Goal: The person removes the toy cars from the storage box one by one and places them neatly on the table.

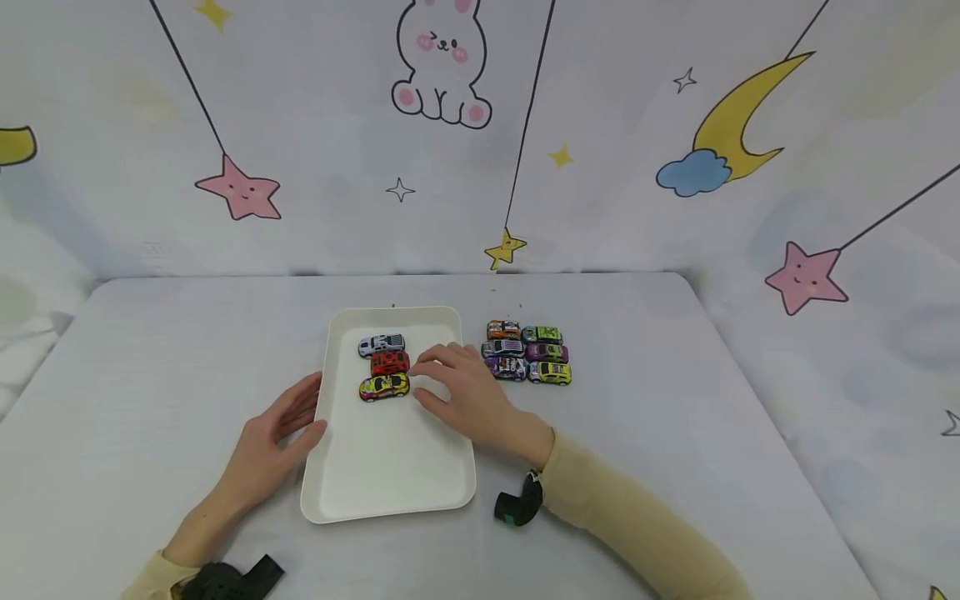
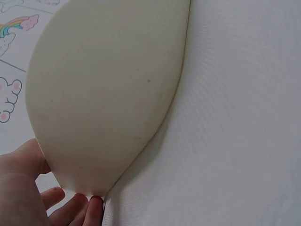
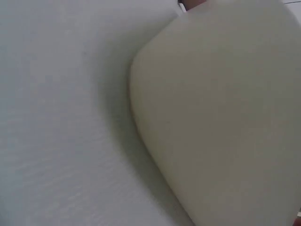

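A white tray (image 1: pixel 390 475) lies on the table in the head view. At its far end three toy cars stand in a column: a white one (image 1: pixel 381 344), a red one (image 1: pixel 390 362) and a yellow one (image 1: pixel 384 387). My right hand (image 1: pixel 423 380) lies over the tray with fingers spread and relaxed, its tips right beside the red and yellow cars. My left hand (image 1: pixel 309 407) rests flat against the tray's left rim, thumb on the edge. The left wrist view shows its fingers (image 2: pixel 70 207) at the foot of the tray wall (image 2: pixel 108 94). The right wrist view shows only the tray's side (image 3: pixel 225 117).
Several more toy cars (image 1: pixel 527 352) stand in two rows on the table right of the tray. The white table (image 1: pixel 675 433) ends at a cartoon-printed backdrop (image 1: pixel 442 125). Black wrist straps (image 1: pixel 517 507) sit on both sleeved arms.
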Demonstrator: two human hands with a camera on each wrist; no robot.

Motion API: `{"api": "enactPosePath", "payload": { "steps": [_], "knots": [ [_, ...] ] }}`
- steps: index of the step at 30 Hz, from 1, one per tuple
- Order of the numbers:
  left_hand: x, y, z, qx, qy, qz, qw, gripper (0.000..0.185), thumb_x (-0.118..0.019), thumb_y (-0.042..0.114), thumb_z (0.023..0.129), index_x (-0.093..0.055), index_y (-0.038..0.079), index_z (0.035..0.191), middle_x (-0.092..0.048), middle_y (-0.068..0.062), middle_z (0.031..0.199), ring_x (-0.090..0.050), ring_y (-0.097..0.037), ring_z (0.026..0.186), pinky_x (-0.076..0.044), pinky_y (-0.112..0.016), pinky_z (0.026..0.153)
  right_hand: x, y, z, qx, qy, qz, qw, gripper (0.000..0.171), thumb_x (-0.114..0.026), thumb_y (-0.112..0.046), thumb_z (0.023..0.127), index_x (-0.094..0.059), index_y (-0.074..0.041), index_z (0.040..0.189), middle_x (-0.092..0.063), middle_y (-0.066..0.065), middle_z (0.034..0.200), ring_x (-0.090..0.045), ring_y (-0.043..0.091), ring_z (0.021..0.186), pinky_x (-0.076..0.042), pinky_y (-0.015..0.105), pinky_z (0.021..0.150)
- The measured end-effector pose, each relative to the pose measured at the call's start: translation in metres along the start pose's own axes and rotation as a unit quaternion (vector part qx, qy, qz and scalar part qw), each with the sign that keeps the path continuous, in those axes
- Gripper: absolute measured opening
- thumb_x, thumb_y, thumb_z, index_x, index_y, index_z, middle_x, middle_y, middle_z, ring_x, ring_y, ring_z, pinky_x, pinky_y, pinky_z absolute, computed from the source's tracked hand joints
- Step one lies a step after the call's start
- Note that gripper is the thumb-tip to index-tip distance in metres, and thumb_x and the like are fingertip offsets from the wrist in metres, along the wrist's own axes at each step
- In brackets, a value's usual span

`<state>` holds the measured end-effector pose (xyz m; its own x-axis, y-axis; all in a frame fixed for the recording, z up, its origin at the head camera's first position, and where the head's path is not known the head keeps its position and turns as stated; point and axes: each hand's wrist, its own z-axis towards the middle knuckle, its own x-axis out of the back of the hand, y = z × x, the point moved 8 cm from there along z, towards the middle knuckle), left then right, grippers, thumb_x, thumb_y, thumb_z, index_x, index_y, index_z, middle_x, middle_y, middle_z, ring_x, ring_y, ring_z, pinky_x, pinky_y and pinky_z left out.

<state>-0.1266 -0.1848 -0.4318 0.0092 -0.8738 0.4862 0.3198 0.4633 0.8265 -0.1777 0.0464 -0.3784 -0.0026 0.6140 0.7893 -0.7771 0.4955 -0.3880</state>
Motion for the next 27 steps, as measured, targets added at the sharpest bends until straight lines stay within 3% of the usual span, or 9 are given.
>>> {"api": "enactPosePath", "payload": {
  "steps": [6, 11, 27],
  "knots": [
    [-0.002, -0.001, 0.001, -0.001, -0.003, -0.001, 1.0, 0.062, -0.067, 0.003, 0.093, -0.044, 0.009, 0.151, -0.055, -0.018, 0.144, -0.055, 0.01, 0.119, -0.046, -0.004, 0.095, -0.02, -0.001, 0.008, 0.03, -0.065, -0.071, 0.995, 0.028, -0.073, -0.026, 0.092, -0.071, -0.017, 0.119, -0.063, -0.004, 0.118, -0.052, 0.013, 0.101, -0.041, 0.03, 0.081],
    [-0.002, -0.001, 0.002, -0.004, -0.002, -0.005, 1.0, 0.062, -0.067, 0.002, 0.093, -0.044, 0.008, 0.15, -0.055, -0.019, 0.144, -0.056, 0.009, 0.118, -0.047, -0.005, 0.095, -0.026, -0.011, 0.009, 0.082, -0.072, -0.144, 0.984, 0.03, -0.071, -0.026, 0.094, -0.068, -0.017, 0.122, -0.062, -0.002, 0.12, -0.053, 0.016, 0.104, -0.043, 0.03, 0.083],
    [-0.001, -0.004, 0.001, -0.004, 0.0, 0.0, 1.0, 0.063, -0.067, 0.001, 0.093, -0.044, 0.009, 0.15, -0.055, -0.019, 0.144, -0.056, 0.01, 0.118, -0.046, -0.004, 0.094, -0.031, -0.011, 0.009, 0.081, -0.104, -0.173, 0.976, 0.039, -0.067, -0.025, 0.096, -0.061, -0.017, 0.134, -0.057, 0.0, 0.134, -0.052, 0.018, 0.108, -0.045, 0.032, 0.079]
  ]
}}
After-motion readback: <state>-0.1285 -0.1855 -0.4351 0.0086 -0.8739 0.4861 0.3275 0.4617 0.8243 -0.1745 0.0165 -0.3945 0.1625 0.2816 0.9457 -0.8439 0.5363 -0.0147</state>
